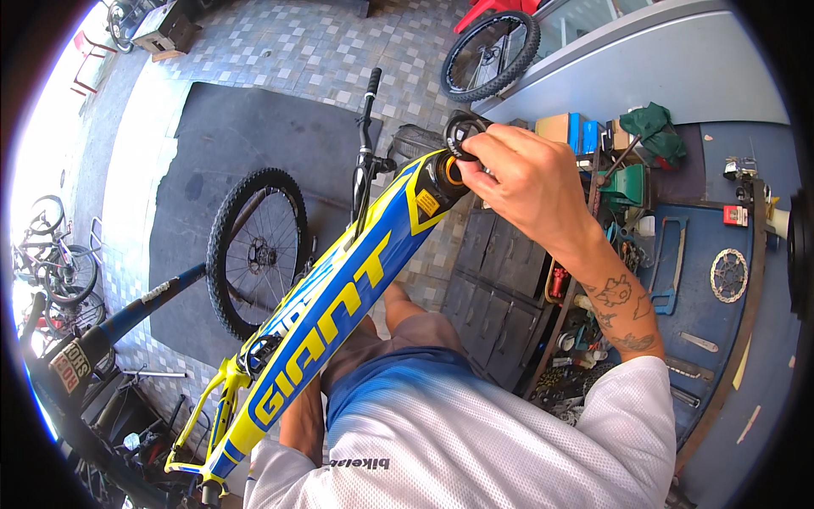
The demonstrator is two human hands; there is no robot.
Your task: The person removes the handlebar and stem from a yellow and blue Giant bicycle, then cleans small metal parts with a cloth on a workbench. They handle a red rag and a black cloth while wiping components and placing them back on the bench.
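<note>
A yellow and blue bicycle frame slants across the middle, its black head tube at the upper right end. An orange-bronze ring shows inside the tube's open end. My right hand is closed, pinching a black round headset cover just above that opening. Whether the cover touches the tube cannot be told. My left forearm passes behind the lower part of the frame, which hides the hand and its fingers. Behind the head tube is a black handlebar with its stem.
A knobby wheel stands left of the frame over a dark mat. A repair stand arm reaches in from the left. Dark drawers and a blue bench with a hacksaw and brake rotor are right.
</note>
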